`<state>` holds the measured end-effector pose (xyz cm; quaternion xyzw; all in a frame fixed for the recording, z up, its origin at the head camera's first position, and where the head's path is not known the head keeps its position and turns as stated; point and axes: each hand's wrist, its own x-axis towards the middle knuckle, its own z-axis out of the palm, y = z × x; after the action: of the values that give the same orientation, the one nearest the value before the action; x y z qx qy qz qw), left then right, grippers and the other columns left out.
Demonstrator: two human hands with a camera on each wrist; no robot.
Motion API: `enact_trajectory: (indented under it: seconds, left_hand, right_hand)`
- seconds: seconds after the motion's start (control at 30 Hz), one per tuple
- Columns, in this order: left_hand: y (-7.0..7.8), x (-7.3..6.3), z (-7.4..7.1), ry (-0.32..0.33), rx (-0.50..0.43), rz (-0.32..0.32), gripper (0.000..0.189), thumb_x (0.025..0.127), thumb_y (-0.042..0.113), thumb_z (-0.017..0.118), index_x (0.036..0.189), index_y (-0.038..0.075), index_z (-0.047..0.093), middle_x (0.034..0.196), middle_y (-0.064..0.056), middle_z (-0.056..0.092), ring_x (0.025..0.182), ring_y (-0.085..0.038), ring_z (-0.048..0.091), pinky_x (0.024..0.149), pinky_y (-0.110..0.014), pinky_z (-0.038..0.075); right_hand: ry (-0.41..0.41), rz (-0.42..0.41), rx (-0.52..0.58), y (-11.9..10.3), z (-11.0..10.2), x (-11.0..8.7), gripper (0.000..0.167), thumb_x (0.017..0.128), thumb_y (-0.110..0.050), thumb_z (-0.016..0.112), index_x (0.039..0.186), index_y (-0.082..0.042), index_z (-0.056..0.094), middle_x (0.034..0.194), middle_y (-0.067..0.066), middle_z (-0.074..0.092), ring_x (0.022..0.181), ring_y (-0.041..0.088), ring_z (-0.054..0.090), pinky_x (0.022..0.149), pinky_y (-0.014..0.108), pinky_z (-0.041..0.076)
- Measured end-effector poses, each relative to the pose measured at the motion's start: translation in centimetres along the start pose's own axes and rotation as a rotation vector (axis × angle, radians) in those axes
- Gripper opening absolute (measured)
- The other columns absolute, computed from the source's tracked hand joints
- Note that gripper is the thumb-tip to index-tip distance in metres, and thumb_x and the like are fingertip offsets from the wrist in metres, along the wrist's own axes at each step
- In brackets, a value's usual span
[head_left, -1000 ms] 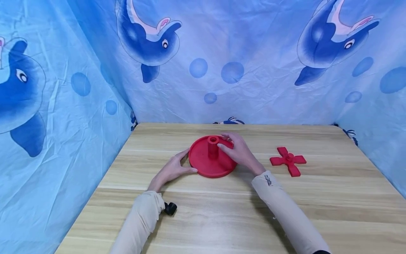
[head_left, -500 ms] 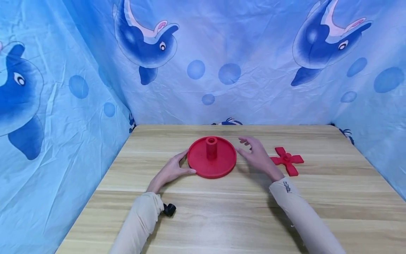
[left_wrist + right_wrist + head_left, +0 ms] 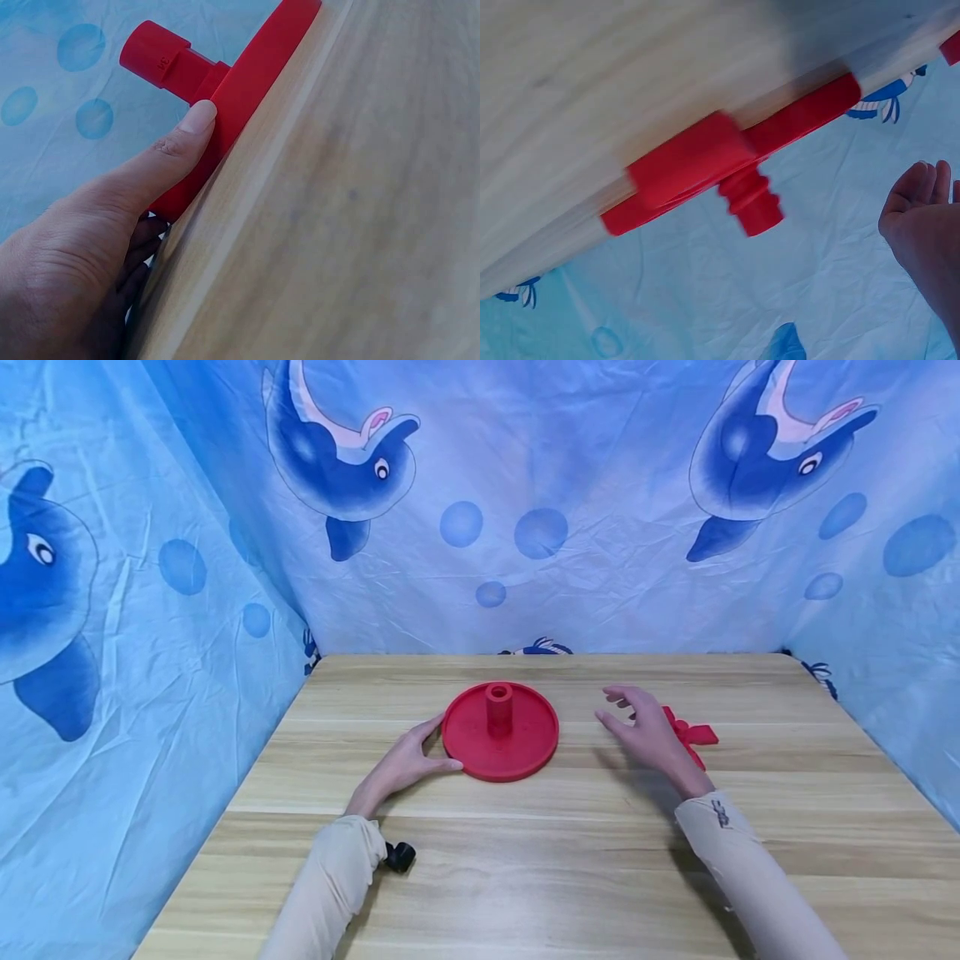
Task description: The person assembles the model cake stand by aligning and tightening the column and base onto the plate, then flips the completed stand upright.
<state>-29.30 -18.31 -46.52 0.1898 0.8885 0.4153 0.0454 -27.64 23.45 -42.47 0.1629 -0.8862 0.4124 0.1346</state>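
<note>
A red round base (image 3: 525, 747) with a raised rim stands on the table, a hollow upright post (image 3: 499, 717) rising from its middle. My left hand (image 3: 405, 762) holds the base's left edge, thumb at the front and fingers round the far side. In the left wrist view the thumb (image 3: 196, 124) presses on the rim. My right hand (image 3: 647, 731) hovers with loosely bent fingers and nothing in them, right of the base. It partly covers a red cross-shaped piece (image 3: 701, 735) lying on the table. That piece carries a ridged peg (image 3: 751, 202) in the right wrist view.
The wooden table (image 3: 510, 868) reaches back to a blue dolphin-printed cloth (image 3: 600, 602), which also hangs at both sides. A small black device (image 3: 401, 857) sits at the left wrist.
My right hand has let go of the post and moved right, to in front of the cross-shaped piece. The left hand has stayed at the base's edge.
</note>
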Motion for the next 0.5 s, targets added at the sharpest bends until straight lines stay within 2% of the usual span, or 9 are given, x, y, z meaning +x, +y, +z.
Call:
enact_trajectory:
  seconds: [0.33, 0.5]
  left_hand:
    - [0.1, -0.1, 0.0, -0.001, -0.004, -0.013, 0.107, 0.079, 0.053, 0.088, 0.164, 0.019, 0.033, 0.164, -0.004, 0.037, 0.151, -0.028, 0.031, 0.119, -0.054, 0.032]
    - [0.0, -0.1, 0.0, -0.004, -0.004, -0.016, 0.107, 0.079, 0.054, 0.088, 0.164, 0.018, 0.032, 0.164, -0.004, 0.037, 0.151, -0.028, 0.030, 0.119, -0.054, 0.032]
  right_hand:
    - [0.032, -0.038, -0.053, 1.6, -2.1, -2.0, 0.048, 0.097, -0.011, 0.074, 0.137, 0.007, 0.058, 0.126, 0.025, 0.061, 0.115, 0.044, 0.055, 0.092, 0.061, 0.050]
    - [0.053, -0.059, -0.067, 2.2, -3.1, -2.8, 0.048, 0.095, -0.010, 0.075, 0.137, 0.006, 0.059, 0.124, 0.024, 0.062, 0.111, 0.041, 0.054, 0.087, 0.051, 0.048]
